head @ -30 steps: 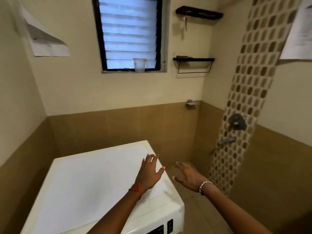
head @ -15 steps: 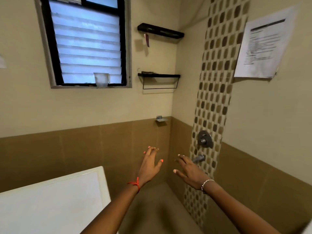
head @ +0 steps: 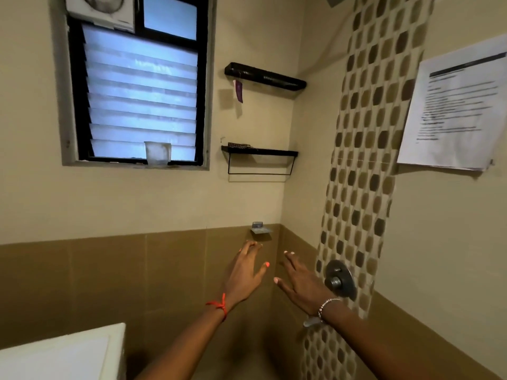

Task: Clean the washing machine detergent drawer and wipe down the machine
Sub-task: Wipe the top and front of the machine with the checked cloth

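Observation:
Only the back right corner of the white washing machine (head: 63,352) shows, at the bottom left. Its front and detergent drawer are out of view. My left hand (head: 244,272), with a red thread at the wrist, is stretched forward in the air with straight fingers and holds nothing. My right hand (head: 299,281), with a beaded bracelet, reaches forward beside it, fingers spread and empty. Both hands hover in front of the brown tiled wall, to the right of the machine and apart from it.
A small metal soap dish (head: 260,229) is fixed to the wall just above my hands. A round shower valve (head: 338,279) sits on the mosaic strip to the right. Two black shelves (head: 260,153) hang beside the louvred window (head: 140,105). A paper sheet (head: 452,111) is on the right wall.
The view has swung right and upward, so the washing machine has slid to the bottom left corner. My left hand left the machine's top; both hands now hover open before the wall.

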Demonstrator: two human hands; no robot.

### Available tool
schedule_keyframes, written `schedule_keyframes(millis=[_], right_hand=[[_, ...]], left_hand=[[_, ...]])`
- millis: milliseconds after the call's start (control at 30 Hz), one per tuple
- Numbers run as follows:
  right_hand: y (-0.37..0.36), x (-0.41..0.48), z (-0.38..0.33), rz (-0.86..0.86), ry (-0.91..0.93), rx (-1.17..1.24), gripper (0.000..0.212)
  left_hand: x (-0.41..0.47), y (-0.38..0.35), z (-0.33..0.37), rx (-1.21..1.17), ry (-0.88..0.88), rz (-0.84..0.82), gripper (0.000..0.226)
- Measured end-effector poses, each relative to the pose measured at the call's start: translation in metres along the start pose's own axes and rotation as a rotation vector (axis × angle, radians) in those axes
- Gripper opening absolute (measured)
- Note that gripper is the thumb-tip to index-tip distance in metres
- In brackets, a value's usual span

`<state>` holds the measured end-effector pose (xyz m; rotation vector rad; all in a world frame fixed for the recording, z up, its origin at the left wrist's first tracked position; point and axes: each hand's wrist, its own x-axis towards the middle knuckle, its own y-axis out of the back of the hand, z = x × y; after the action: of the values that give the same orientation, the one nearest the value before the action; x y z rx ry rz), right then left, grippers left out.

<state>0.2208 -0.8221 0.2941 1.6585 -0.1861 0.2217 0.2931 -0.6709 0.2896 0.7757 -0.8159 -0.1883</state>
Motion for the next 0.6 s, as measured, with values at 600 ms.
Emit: schedule_keyframes(millis=[600], right_hand=[[-0.03,0.31,0.112,0.233,0.085,0.191,0.092]], left_hand=[[0.281,-0.096,-0.133,0.145,-0.088,0.09,0.05]])
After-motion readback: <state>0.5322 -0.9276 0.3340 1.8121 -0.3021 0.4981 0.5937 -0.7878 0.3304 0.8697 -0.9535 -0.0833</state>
